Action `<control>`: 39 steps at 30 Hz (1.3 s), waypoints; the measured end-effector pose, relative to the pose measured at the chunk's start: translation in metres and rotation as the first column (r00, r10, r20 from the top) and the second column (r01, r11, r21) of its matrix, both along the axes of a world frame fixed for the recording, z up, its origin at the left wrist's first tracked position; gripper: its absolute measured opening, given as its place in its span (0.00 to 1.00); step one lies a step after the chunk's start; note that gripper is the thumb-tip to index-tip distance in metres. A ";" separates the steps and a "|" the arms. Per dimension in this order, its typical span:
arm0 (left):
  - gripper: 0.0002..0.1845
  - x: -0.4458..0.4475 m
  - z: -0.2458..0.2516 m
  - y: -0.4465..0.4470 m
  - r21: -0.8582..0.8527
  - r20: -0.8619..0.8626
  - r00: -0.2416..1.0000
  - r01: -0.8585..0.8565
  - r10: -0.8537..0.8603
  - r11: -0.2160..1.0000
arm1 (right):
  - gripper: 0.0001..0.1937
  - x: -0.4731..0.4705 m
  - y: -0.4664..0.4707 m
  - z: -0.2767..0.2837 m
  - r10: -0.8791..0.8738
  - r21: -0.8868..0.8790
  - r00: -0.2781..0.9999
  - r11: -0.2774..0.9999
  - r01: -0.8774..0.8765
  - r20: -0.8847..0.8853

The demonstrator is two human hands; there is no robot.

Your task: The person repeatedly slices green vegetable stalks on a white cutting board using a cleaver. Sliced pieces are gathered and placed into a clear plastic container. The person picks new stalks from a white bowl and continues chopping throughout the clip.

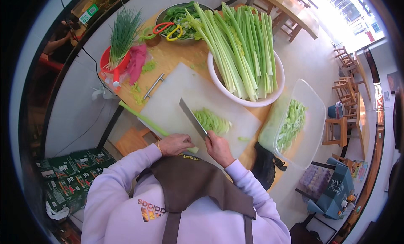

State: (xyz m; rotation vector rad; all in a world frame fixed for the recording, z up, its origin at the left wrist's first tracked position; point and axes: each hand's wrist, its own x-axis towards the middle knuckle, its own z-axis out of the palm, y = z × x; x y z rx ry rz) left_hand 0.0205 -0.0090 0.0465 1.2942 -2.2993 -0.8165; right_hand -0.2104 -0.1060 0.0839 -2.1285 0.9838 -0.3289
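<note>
A long celery stalk (pixel 146 120) lies across the near left edge of the white cutting board (pixel 170 81). My left hand (pixel 175 145) presses on its near end, fingers curled over it. My right hand (pixel 219 148) grips the handle of a kitchen knife (pixel 193 118), whose blade points away and to the left over the board. Beside the blade, to its right, sits a heap of sliced celery (pixel 212 120). One loose piece (pixel 243 139) lies farther right. More cut celery (pixel 292 124) fills part of a clear plastic container (pixel 311 118) at the table's right side.
Behind the board, a white basin (pixel 246 102) holds long celery stalks (pixel 235 51). Red-and-yellow-handled scissors (pixel 173 31) rest by a metal bowl of greens (pixel 186 15). A red strainer (pixel 107 61) with chives (pixel 124 32) stands left; a black bag (pixel 264 165) lies near right.
</note>
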 end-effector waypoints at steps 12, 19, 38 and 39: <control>0.16 -0.035 -0.014 -0.064 -0.324 0.084 0.986 -0.109 0.143 0.940 | 0.07 -0.053 -0.033 -0.006 -0.167 -0.122 0.978 0.981 0.152 -0.128; 0.13 -0.049 -0.024 -0.052 -0.365 0.104 0.966 -0.183 0.236 0.913 | 0.08 -0.049 -0.018 0.019 0.011 -0.159 0.953 0.985 -0.062 -0.302; 0.11 -0.049 -0.023 -0.051 -0.494 0.074 0.967 -0.178 0.246 0.851 | 0.08 -0.079 -0.036 -0.013 -0.047 -0.181 0.983 0.983 0.014 -0.178; 0.12 -0.052 -0.024 -0.052 -0.485 0.078 0.967 -0.176 0.243 0.857 | 0.08 -0.077 -0.033 -0.008 -0.015 -0.188 0.978 0.982 -0.026 -0.209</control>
